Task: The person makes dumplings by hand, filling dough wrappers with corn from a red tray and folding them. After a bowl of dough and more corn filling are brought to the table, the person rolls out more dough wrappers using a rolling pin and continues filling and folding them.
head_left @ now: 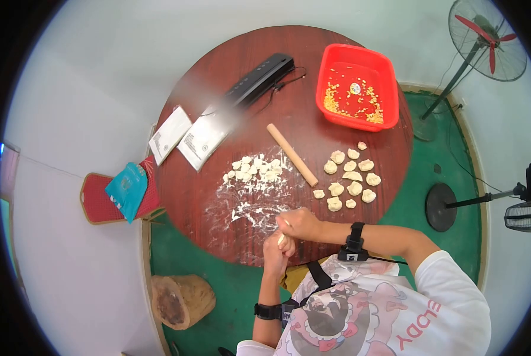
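Note:
Close to the table's near edge, my left hand (275, 254) and my right hand (301, 225) are pressed together, fingers closed around a piece of pale dough (281, 239). Most of that piece is hidden by the fingers. Just beyond my hands, white flour (250, 210) is spread over the wood. Several small cut dough pieces (253, 169) lie in a floured cluster there. A wooden rolling pin (292, 155) rests diagonally to their right. Further right, several filled dumplings (354, 187) sit in loose rows on the bare tabletop.
The round brown table (218, 77) also carries a red plastic basin (360, 121) with yellow bits inside, a black long appliance (259, 80) with a cable, and white packets (201, 139). Around it are a red chair (93, 199) with a blue bag, a log stool (185, 299) and fans (488, 38).

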{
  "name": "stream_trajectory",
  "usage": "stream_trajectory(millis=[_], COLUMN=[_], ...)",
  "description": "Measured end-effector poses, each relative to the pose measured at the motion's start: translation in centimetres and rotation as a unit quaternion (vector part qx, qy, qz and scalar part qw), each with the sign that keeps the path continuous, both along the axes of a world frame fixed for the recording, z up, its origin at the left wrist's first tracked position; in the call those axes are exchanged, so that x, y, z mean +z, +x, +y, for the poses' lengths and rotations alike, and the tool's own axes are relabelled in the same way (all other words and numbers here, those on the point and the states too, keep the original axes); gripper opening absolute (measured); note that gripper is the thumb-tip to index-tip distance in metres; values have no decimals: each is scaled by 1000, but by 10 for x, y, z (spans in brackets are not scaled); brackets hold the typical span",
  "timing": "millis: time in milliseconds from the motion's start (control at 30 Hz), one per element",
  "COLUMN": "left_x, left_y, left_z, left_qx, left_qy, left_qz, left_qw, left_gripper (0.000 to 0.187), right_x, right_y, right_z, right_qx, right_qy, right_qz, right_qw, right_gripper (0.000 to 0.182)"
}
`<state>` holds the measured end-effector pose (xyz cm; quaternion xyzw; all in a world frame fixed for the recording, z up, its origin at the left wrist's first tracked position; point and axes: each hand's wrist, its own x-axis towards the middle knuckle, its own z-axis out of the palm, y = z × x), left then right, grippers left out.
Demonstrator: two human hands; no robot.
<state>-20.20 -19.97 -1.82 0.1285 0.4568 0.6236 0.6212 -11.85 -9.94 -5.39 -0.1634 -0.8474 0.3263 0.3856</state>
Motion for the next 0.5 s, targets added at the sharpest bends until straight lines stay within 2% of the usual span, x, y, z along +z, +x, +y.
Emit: stream_trajectory(millis=[67, 133, 167, 200, 233, 300, 367, 400, 467, 500], left_x=[2, 10, 19, 25, 20, 8, -17, -23, -32, -37], left_y=[-1, 0, 2, 1, -4, -12, -25, -29, -32, -32], left_z=[-5, -7, -5, -5, -7, -12, -22, -25, -30, -28], left_qx=[-14, -22, 6, 34, 33, 73, 99, 106, 130, 136], left_qy=[37, 75, 32, -12, -20, -37, -29, -29, -53, -53], left_qz=[-5, -10, -2, 4, -9, -30, -96, -96, -117, -119], left_qw=[999, 997, 999, 999, 999, 996, 990, 989, 983, 982], left_gripper=[36, 34, 31, 29, 23, 24, 24, 24, 19, 19], right_x=[-13, -21, -21, -21, -14, -2, -5, -8, -18, -17], right_y=[-3, -2, -1, 0, 2, 6, 9, 12, 16, 18], right_z=[8, 17, 20, 22, 24, 27, 32, 34, 37, 38], right_qx=[-85, -85, -71, -54, -44, -14, -14, -23, -38, -59], right_qy=[-61, -78, -282, -474, -474, -636, -654, -673, -664, -689], right_qz=[-67, -41, -67, -95, -99, -89, -89, -86, -92, -86], right_qw=[992, 992, 954, 874, 874, 767, 751, 734, 741, 718], right_gripper=[25, 29, 32, 35, 35, 35, 34, 34, 38, 39])
